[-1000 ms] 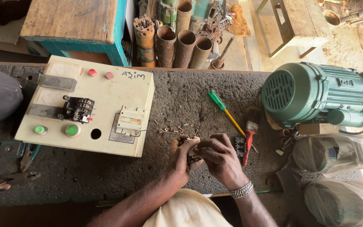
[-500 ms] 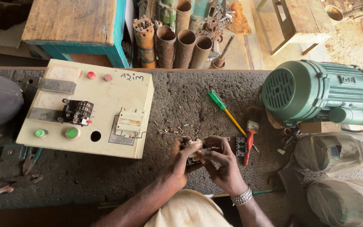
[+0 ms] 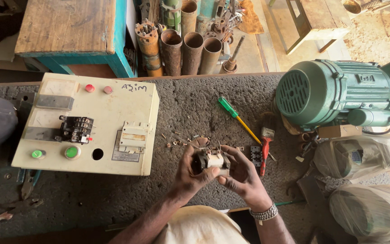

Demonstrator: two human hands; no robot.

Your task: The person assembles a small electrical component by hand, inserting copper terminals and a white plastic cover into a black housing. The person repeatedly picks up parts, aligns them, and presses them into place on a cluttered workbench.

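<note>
Cream and black plastic: a small electrical component (image 3: pixel 212 160), blocky, with metal tabs showing, sits low centre of the frame, clamped between both hands above the bench. Left hand (image 3: pixel 190 169) wraps it from the left, thumb over the top and fingers curled underneath. Right hand (image 3: pixel 242 174) closes on it from the right, fingertips pressed against its near face; a metal bracelet (image 3: pixel 263 212) on that wrist. Both grips are closed on the part and neither hand is nearer than the other, since each is already in contact. Its long axis runs roughly left to right across the frame, from palm to palm.

Surface: dark, rough, gritty benchtop (image 3: pixel 204 104). Small loose metal bits (image 3: pixel 177 141) are scattered just above the hands. A small black terminal piece (image 3: pixel 256 156) lies just right of the right hand, with a red-handled brush (image 3: pixel 264 149) beside it and a green-and-yellow screwdriver (image 3: pixel 238 118) on a diagonal further up.

Left of frame: a beige control box (image 3: pixel 127 106) with red and green buttons and a black contactor (image 3: pixel 75 129) mounted on it. Upper right: a green electric motor (image 3: pixel 335 92), with plastic-wrapped bundles (image 3: pixel 362 156) below it.

Room: rusty pipes (image 3: pixel 190 49) stand beyond the bench edge at top centre, a wooden table with a blue frame (image 3: pixel 66 27) upper left, a sandy floor upper right.
</note>
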